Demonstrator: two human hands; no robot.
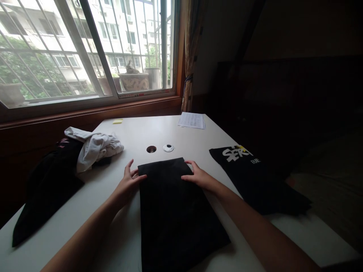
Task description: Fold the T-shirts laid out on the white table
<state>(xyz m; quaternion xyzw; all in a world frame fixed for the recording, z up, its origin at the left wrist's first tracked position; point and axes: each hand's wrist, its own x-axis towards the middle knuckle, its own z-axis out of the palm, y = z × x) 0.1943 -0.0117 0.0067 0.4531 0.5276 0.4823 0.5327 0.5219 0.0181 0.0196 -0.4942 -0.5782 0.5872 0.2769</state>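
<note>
A black folded garment [172, 211] lies in front of me as a long flat panel, its near end running out of the frame. My left hand [131, 182] grips its far left edge, thumb on top and the other fingers partly hidden behind the cloth. At the far right corner my right hand [197, 175] pinches the same garment, thumb over the fabric and index finger along the edge. Farther right lies another black garment [255, 181], folded, with white lettering and a yellow mark.
On the left, a white garment [99, 145] is heaped with black clothing [51, 185] hanging over the edge of the white table [136, 130]. Papers [192, 120] and a yellow note [117, 121] lie at the back. A round hole [151, 149] and a white disc [168, 148] sit mid-table.
</note>
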